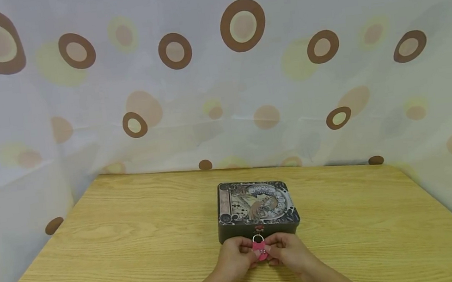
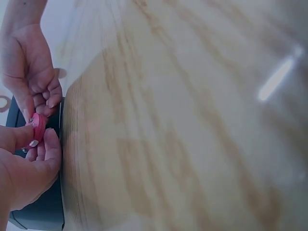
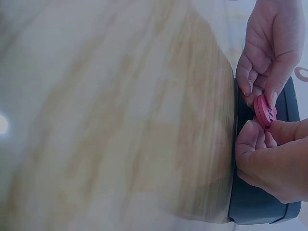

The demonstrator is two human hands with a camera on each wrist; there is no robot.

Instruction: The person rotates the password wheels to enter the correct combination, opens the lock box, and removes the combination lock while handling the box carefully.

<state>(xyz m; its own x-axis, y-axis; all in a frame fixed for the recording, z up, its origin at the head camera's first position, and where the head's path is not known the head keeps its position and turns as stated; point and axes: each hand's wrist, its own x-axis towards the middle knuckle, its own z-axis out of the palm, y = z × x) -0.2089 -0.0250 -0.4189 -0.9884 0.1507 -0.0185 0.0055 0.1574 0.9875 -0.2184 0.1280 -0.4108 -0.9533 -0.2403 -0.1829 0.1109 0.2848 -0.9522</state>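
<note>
A pink combination padlock (image 1: 260, 250) with a silver shackle is held upright at the front of a dark box (image 1: 254, 203) with a picture printed on its lid. My left hand (image 1: 236, 257) pinches the padlock's left side between thumb and fingers. On the other side my right hand (image 1: 291, 252) pinches it too, with the thumb near the number dials. Just above the shackle is a small reddish clasp (image 1: 259, 228) on the box front; whether the shackle passes through it I cannot tell. Both wrist views show the padlock (image 2: 37, 127) between the thumbs and fingers, close to the box's front wall.
The box stands on a wood-grain table (image 1: 137, 244). A pale curtain (image 1: 203, 87) with brown, peach and yellow circles hangs behind the table and along its sides. In the left wrist view, a bright light reflection lies on the tabletop.
</note>
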